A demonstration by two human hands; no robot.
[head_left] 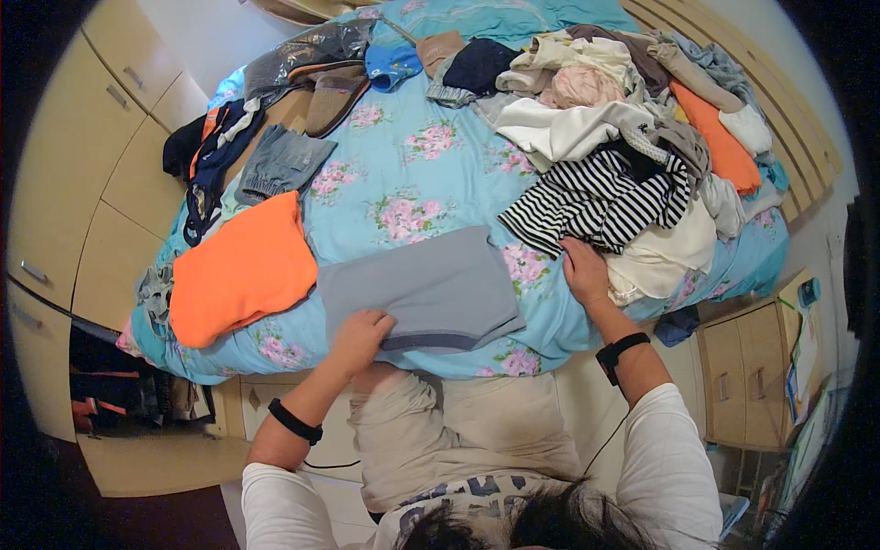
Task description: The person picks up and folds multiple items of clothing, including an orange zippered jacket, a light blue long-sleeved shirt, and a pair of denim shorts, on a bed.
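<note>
A folded grey garment point(431, 284) lies near the front edge of the bed, its darker band toward me. My left hand point(362, 337) rests on its lower left part, fingers loosely bent over the cloth and not gripping it. Farther right, my right hand point(585, 270) is at the near edge of a black-and-white striped shirt point(596, 197), with its fingers closed on the fabric. The shirt lies crumpled against the clothes pile. Left of the grey garment is a folded orange garment point(243, 270).
A large mixed clothes pile point(587, 92) covers the bed's right side. Folded grey-blue jeans point(286, 163), a brown slipper point(335, 99) and a blue garment point(394, 66) lie at the far left. Wooden cabinets point(128, 174) stand left; a bedside drawer unit point(747, 371) stands right.
</note>
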